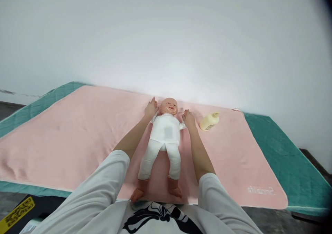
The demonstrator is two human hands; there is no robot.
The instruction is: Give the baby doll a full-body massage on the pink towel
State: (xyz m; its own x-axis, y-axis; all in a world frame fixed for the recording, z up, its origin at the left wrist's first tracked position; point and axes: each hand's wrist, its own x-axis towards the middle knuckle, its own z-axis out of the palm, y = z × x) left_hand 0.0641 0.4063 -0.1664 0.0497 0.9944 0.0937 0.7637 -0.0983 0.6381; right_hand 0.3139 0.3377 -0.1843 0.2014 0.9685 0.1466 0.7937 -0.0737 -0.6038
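Observation:
A baby doll [166, 128] with a white cloth body lies on its back on a pink blanket [85, 133], head toward the wall and bare feet toward me. My left hand [151, 108] is closed around the doll's hand beside its head. On the other side, my right hand [188, 118] is closed on the doll's other hand, whose fingertips show above mine. A pale yellow bottle [209, 121] lies tilted on the blanket, just right of my right hand.
Under the blanket, a green quilted pad [282, 151] shows at both sides. A white wall [166, 40] rises behind it. At the lower left is a dark object with a yellow label [18, 215], below the pad's edge.

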